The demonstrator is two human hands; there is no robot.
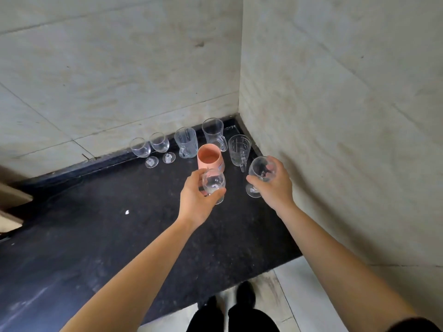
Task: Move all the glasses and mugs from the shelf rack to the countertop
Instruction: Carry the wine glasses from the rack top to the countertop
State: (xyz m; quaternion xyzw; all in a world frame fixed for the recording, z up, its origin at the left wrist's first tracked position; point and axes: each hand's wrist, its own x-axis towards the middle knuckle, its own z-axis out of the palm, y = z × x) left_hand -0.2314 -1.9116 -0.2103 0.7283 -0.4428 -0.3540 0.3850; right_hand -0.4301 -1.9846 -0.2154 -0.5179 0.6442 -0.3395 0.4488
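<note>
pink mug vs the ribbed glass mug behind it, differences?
The pink mug is opaque; the ribbed glass mug is clear. The pink mug looks plain-walled, while the ribbed glass mug has vertical lines and a visible handle. The pink mug stands nearer the hands. Both stand upright on the countertop.

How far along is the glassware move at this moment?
Done: six pieces stand on the countertop, including the pink mug. In hand: the left hand and right hand each hold a stemmed glass near the counter. The shelf rack is out of view, so what remains is unknown.
</note>
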